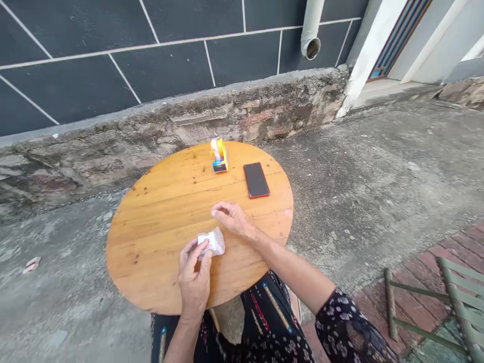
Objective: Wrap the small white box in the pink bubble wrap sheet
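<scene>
A small white packet point(212, 242) in crinkled, partly clear wrapping is at the near part of the round wooden table point(159, 227). My left hand point(195, 272) grips it between thumb and fingers from its left and near side. Just beyond and to the right of the packet is my right hand point(232, 218), apart from it. The right fingers are curled together against the thumb over the tabletop. Whether anything small is between them is hidden.
Near the table's far edge stands a yellow and blue tape dispenser point(220, 155). A dark phone in a red case point(256, 180) lies to its right. Beyond rises a stone-based wall point(257, 116). A slatted chair point(459, 302) is at the lower right.
</scene>
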{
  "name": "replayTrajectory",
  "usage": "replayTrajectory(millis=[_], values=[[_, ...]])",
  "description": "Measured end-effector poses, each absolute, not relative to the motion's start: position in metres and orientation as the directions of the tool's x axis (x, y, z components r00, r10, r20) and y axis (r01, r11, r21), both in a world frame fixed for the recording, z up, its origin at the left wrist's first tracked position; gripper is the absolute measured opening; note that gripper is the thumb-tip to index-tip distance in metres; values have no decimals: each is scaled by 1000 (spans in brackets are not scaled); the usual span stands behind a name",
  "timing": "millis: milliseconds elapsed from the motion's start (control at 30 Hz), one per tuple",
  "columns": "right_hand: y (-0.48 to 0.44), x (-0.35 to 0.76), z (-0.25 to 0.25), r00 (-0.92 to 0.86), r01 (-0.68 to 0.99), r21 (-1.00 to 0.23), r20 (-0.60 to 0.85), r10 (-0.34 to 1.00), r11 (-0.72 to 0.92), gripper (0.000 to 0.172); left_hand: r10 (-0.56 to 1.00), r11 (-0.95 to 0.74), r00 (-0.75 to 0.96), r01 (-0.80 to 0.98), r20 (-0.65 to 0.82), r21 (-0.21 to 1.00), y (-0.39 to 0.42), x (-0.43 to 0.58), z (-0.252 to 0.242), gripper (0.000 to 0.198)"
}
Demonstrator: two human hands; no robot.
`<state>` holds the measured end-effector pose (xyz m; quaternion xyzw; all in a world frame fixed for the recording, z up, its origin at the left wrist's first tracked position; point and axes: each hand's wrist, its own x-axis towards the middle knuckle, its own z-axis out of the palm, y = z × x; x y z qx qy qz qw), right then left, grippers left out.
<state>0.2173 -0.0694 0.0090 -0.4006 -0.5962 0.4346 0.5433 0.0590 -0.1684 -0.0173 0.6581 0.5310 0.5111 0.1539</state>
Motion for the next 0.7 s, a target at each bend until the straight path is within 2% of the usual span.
replayTrajectory(millis=[233, 400, 467, 567, 633, 700], values=[[-52, 218, -14, -43, 21, -965, 260, 965, 261, 16, 872, -379, -76, 522, 484, 764, -169, 63, -13, 25], [-52, 218, -17, -8, 62, -971, 232, 973, 232, 18, 850, -357, -116, 589, 514, 725, -179, 64, -1, 28], [-52, 218, -18, 4, 73, -972, 222, 975, 221, 19, 859, -294, -175, 601, 482, 743, -182, 66, 4, 45], [-51, 218, -21, 9, 84, -976, 205, 979, 203, 19, 926, -109, -219, 622, 307, 775, -181, 70, 13, 79], [-50, 218, -21, 8, 90, -976, 198, 980, 197, 19, 958, -17, -193, 700, 212, 714, -175, 73, 20, 88], [-51, 219, -21, 7, 98, -976, 197, 980, 195, 18, 971, 8, -155, 777, 179, 629, -168, 75, 24, 88]])
